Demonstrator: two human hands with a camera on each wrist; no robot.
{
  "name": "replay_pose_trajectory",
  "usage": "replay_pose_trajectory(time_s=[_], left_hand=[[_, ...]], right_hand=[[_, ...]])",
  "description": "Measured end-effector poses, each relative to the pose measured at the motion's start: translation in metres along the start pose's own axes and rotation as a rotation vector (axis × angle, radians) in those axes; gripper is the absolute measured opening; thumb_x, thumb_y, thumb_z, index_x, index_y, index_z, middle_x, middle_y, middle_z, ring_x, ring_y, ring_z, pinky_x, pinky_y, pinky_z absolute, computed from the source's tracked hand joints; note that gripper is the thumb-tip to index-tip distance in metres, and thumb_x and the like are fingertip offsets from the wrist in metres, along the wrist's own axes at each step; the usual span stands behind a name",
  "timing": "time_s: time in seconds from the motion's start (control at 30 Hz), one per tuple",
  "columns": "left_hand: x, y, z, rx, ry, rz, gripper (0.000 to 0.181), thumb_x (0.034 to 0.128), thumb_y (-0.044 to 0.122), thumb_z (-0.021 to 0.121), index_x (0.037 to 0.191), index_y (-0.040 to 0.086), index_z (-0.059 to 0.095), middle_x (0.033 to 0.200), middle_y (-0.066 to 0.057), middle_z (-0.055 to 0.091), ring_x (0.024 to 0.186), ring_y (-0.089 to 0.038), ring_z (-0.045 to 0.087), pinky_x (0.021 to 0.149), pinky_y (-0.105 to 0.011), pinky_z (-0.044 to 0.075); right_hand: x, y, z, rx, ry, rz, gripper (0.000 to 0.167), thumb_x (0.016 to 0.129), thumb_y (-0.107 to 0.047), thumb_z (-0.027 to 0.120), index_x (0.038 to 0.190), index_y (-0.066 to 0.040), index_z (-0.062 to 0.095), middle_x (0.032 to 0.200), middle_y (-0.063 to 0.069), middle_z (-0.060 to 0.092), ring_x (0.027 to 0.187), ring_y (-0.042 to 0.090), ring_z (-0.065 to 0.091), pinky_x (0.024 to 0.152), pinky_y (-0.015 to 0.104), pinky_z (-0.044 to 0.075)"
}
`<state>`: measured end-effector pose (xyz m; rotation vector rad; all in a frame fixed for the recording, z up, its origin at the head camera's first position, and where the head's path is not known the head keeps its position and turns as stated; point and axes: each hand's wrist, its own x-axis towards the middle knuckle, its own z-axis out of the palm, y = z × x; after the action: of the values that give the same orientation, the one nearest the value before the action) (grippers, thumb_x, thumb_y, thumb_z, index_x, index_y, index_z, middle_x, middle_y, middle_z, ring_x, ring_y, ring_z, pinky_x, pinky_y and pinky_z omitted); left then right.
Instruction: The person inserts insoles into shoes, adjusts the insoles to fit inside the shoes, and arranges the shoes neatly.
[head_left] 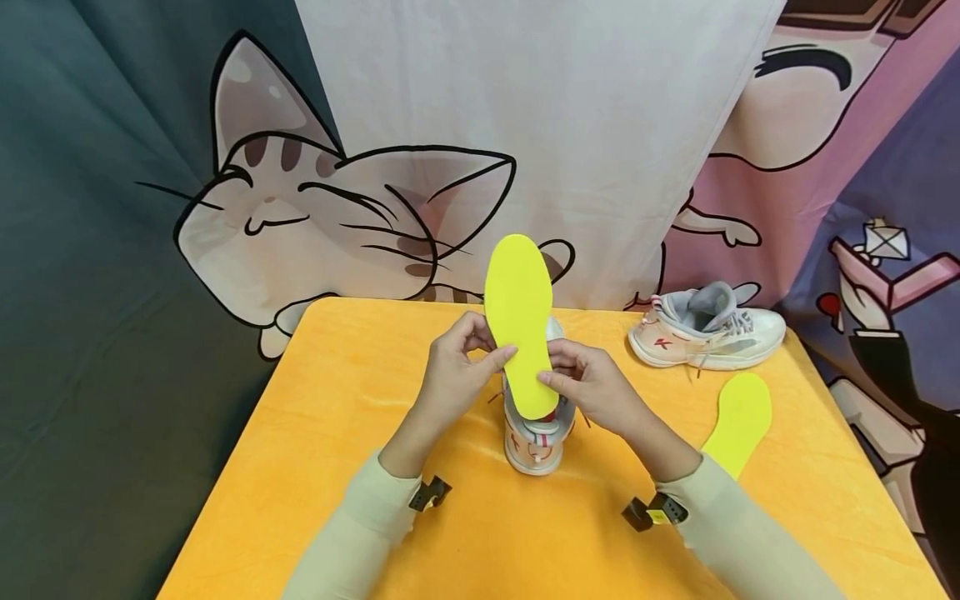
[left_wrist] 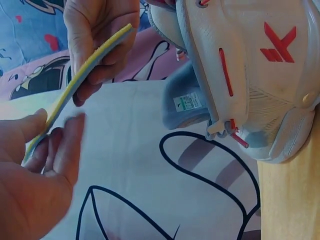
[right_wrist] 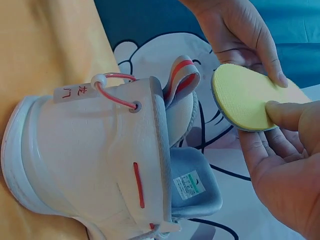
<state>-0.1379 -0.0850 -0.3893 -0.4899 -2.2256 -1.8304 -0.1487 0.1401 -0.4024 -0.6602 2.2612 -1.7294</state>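
Observation:
A yellow insole (head_left: 517, 321) is held up above a white sneaker (head_left: 534, 454), its rounded toe end pointing away. My left hand (head_left: 461, 367) pinches its left edge, thumb on the top face. On the opposite edge, near the heel end, my right hand (head_left: 596, 387) pinches it the same way. In the left wrist view the insole (left_wrist: 82, 75) shows edge-on, yellow above and grey-blue below. The sneaker (right_wrist: 100, 160) stands apart from the insole, with its grey tongue (right_wrist: 197, 192) and tag sticking up from the opening; the insole hides part of it from the head camera.
A second white sneaker (head_left: 705, 325) sits at the table's back right. Another yellow insole (head_left: 742, 421) lies on the yellow tabletop (head_left: 360, 383) in front of it, partly behind my right forearm. Behind the table hangs a curtain (head_left: 555, 100) printed with cartoon figures.

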Motion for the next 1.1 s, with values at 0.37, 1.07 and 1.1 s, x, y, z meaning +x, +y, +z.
replay_pose_trajectory(time_s=[0.37,1.07,1.1], left_hand=[[0.025,-0.007,-0.035,-0.083,-0.002,-0.045,0.034,0.103,0.018,0.064,0.132,0.001,0.061,0.111,-0.02,0.069,0.101,-0.04,0.07,0.083,-0.04,0.063],[0.044,-0.008,-0.044,-0.133,-0.135,-0.159,0.03,0.1025,0.012,0.064,0.129,-0.003,0.065,0.113,-0.023,0.072,0.081,-0.015,0.074,0.066,-0.038,0.064],[0.044,-0.007,-0.043,-0.127,-0.138,-0.158,0.029,0.1022,0.01,0.064,0.127,-0.004,0.065,0.112,-0.024,0.073,0.08,-0.015,0.074,0.065,-0.038,0.063]], right_hand=[[-0.007,0.001,-0.013,-0.085,-0.034,0.007,0.031,0.098,-0.002,0.067,0.128,0.003,0.066,0.11,0.019,0.074,0.092,0.011,0.069,0.079,0.024,0.058],[-0.023,0.0,-0.033,-0.315,-0.219,-0.012,0.026,0.1,-0.008,0.067,0.125,-0.011,0.07,0.105,0.0,0.075,0.089,0.012,0.066,0.076,0.025,0.056],[-0.023,0.0,-0.035,-0.336,-0.232,-0.014,0.026,0.1,-0.008,0.067,0.126,-0.011,0.07,0.107,0.0,0.075,0.091,0.011,0.067,0.077,0.026,0.057]])
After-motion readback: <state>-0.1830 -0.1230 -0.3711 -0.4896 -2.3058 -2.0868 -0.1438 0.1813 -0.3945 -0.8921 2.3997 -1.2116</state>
